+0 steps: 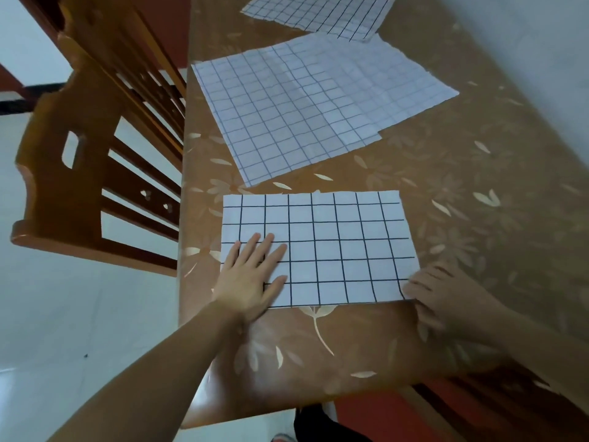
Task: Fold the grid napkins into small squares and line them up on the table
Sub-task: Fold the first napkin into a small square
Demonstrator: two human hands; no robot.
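A white napkin with a dark grid (pixel 334 237) lies folded into a rectangle on the brown flowered table (pixel 462 193), close to the near edge. My left hand (pixel 251 277) presses flat on its near left part, fingers straight and spread. My right hand (pixel 443 291) is at the napkin's near right corner, fingers bent and touching the corner; the hand is blurred. Farther back lies a larger unfolded grid napkin (pixel 302 106), and another grid napkin (pixel 322 14) sits at the far end.
A wooden chair (pixel 95 148) stands against the table's left side. A pale wall runs along the table's right side. White floor tiles show at the left and below the table's near edge.
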